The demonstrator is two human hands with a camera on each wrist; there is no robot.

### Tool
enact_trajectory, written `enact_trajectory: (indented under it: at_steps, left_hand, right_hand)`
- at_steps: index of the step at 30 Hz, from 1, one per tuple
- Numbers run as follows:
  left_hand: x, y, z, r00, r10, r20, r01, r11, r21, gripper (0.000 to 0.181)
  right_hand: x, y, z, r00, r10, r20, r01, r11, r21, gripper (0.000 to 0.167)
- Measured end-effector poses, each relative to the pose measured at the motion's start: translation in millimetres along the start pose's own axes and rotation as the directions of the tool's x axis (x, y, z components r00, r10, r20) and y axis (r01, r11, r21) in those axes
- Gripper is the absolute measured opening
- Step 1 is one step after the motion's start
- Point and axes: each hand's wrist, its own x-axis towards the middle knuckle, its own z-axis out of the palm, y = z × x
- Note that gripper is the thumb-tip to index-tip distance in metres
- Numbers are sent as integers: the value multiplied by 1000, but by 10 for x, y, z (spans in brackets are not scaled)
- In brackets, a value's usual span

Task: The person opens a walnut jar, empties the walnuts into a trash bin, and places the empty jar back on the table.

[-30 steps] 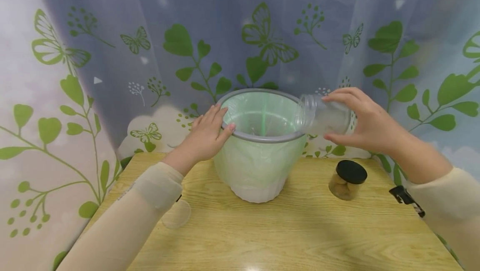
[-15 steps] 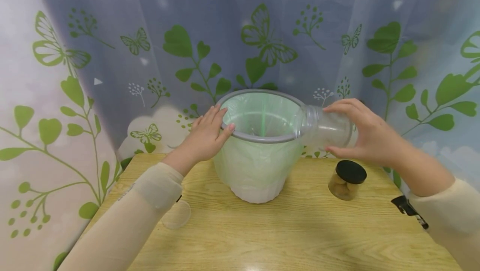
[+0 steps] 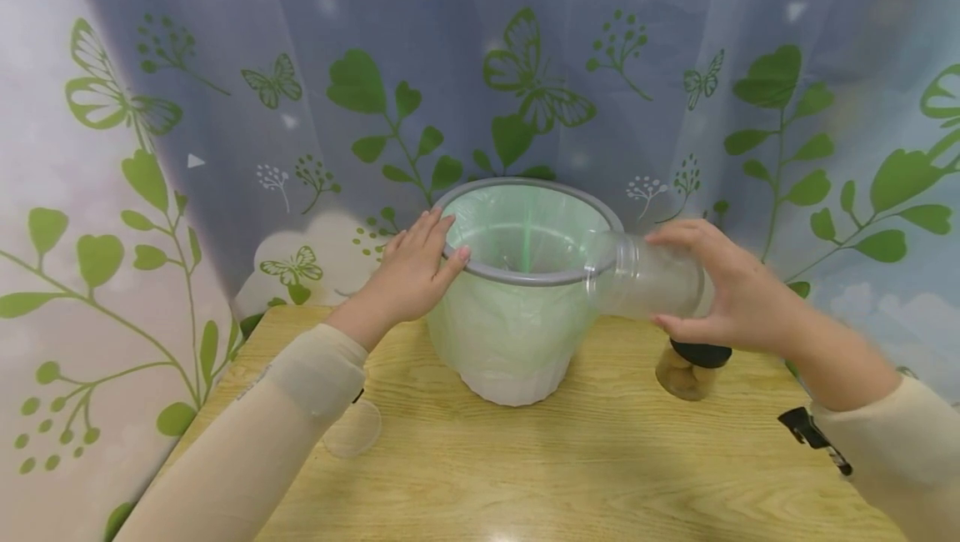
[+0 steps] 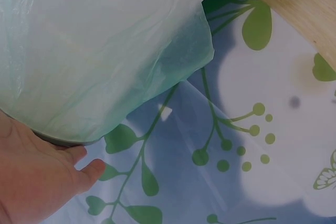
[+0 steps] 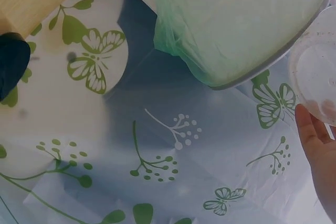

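Jar [image 3: 663,279], clear and pinched by thumb and fingers of the right hand [image 3: 742,292], extends roughly level leftward from it, long axis pointing toward the bag-lined bin [image 3: 517,338], whose left rim the left hand [image 3: 412,267] touches with extended fingers.

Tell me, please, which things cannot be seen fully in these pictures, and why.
Bin, inner near side: head view, hidden by its own front.
Black lid: head view, partly hidden by the right hand.
Clear jar: right wrist view, cut off by right edge.
Left hand: left wrist view, cut off by left edge.
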Motion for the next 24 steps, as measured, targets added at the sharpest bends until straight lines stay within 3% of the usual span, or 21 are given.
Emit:
enact_trajectory:
  at_steps: [11, 18, 24]
  left_hand:
    - [-4, 7, -5, 1000, 0, 2, 0, 1000, 4, 75]
    - [-2, -3, 1, 1000, 1, 3, -1, 1000, 6, 76]
    - [-5, -1, 0, 1000, -1, 4, 1, 1000, 3, 75]
  right_hand:
    - [-99, 86, 175, 993, -101, -61, 107, 987, 122, 80]
    - [-210, -1, 267, 999, -28, 24, 23, 983, 181, 90]
    - [-281, -26, 394, 999, -13, 40, 5, 979, 205, 92]
